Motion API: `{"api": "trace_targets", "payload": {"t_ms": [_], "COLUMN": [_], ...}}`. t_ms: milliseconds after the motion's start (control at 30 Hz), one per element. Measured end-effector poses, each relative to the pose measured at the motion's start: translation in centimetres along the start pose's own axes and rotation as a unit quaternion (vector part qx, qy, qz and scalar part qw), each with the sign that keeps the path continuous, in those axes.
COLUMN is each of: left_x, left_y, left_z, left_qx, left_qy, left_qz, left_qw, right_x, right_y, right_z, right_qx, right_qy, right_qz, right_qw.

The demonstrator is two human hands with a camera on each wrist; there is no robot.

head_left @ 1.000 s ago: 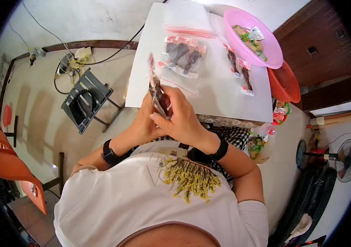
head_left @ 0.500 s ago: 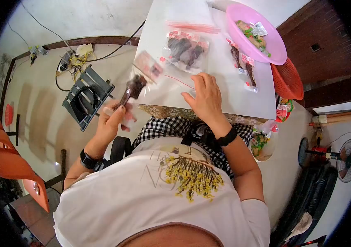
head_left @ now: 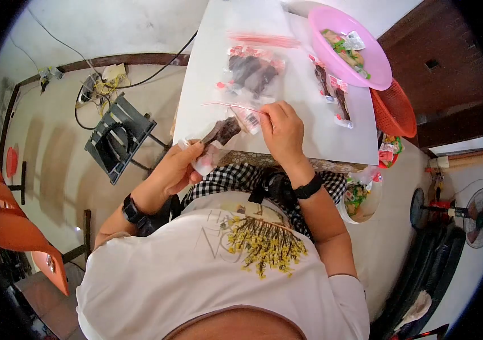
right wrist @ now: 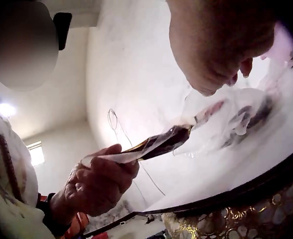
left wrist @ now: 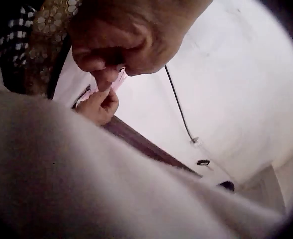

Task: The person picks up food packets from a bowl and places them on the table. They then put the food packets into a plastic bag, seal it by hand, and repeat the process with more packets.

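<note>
In the head view my left hand point(head_left: 176, 167) grips one end of a clear pack with a dark brown drumstick point(head_left: 222, 131) inside. The drumstick pack points up and right over the table's front edge. My right hand point(head_left: 284, 133) pinches the edge of a clear zip bag point(head_left: 241, 106) with a red zip line, its mouth beside the pack's printed end. From the right wrist view, the pack point(right wrist: 166, 142) slants from the left hand point(right wrist: 99, 179) toward the filmy bag under my right hand point(right wrist: 221, 50). The left wrist view has my left hand point(left wrist: 126, 35) in front, hiding the pack.
Behind the zip bag lies a bag of several dark drumsticks point(head_left: 254, 71), with red-lined zip bags point(head_left: 264, 39) beyond. Two packed drumsticks point(head_left: 340, 105) lie right, near a pink basin point(head_left: 386, 59) and a red basket point(head_left: 397, 113). A dark stool point(head_left: 119, 139) stands left of the white table point(head_left: 320, 144).
Both hands were together around the pack; they parted, the left swinging it out left, then back right to the zip bag. The right hand reached the bag and now pinches its edge.
</note>
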State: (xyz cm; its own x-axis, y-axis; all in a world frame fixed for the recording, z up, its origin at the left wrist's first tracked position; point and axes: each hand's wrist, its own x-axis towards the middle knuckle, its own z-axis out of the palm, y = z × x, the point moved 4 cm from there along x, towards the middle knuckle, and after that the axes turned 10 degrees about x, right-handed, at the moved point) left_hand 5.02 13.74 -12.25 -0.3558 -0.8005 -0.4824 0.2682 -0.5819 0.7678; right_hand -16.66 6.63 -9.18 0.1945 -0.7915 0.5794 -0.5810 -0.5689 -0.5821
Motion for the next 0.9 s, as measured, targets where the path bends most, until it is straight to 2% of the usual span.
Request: {"api": "trace_targets", "payload": {"t_ms": [33,167,267,300,400,433,533,567,667,800,900], "left_x": [0.8,3.2,4.9,5.7,8.1,9.1,13.3,13.8,15.2,15.2,15.6], "left_y": [-0.4,0.7,1.5,1.7,2.5,2.7,2.5,3.2,3.3,2.4,1.4], "left_z": [-0.5,1.3,2.6,2.8,4.2,4.1,3.8,4.3,5.1,4.5,4.1], "left_qx": [0.036,-0.029,-0.001,-0.001,0.036,0.073,0.036,-0.012,0.001,0.008,0.002], "left_qy": [-0.041,-0.131,-0.091,-0.131,-0.048,-0.066,-0.062,-0.094,-0.072,-0.061,-0.064], "left_qz": [0.001,0.033,0.012,0.021,0.002,-0.007,0.007,0.028,0.088,0.083,0.061], "left_qw": [0.999,0.99,0.996,0.991,0.998,0.995,0.997,0.995,0.993,0.995,0.996], "right_x": [0.0,-0.1,0.0,0.0,-0.2,-0.1,0.0,0.1,0.0,0.1,0.0], "right_y": [0.0,0.0,-0.4,-0.5,-0.4,-0.5,-0.6,-0.8,-0.8,-0.3,-0.5], "right_z": [0.0,0.2,0.2,0.2,0.6,0.6,0.7,0.6,0.8,0.6,0.8], "right_qx": [-0.001,0.008,0.027,0.034,0.055,0.055,0.058,0.06,0.057,0.06,0.069], "right_qy": [-0.001,0.007,0.012,0.012,0.013,0.011,0.01,0.011,0.022,0.023,0.008], "right_qz": [-0.005,-0.024,-0.039,-0.045,-0.041,-0.043,-0.051,-0.056,-0.059,-0.04,-0.067], "right_qw": [1.0,1.0,0.999,0.998,0.998,0.997,0.997,0.997,0.996,0.997,0.995]}}
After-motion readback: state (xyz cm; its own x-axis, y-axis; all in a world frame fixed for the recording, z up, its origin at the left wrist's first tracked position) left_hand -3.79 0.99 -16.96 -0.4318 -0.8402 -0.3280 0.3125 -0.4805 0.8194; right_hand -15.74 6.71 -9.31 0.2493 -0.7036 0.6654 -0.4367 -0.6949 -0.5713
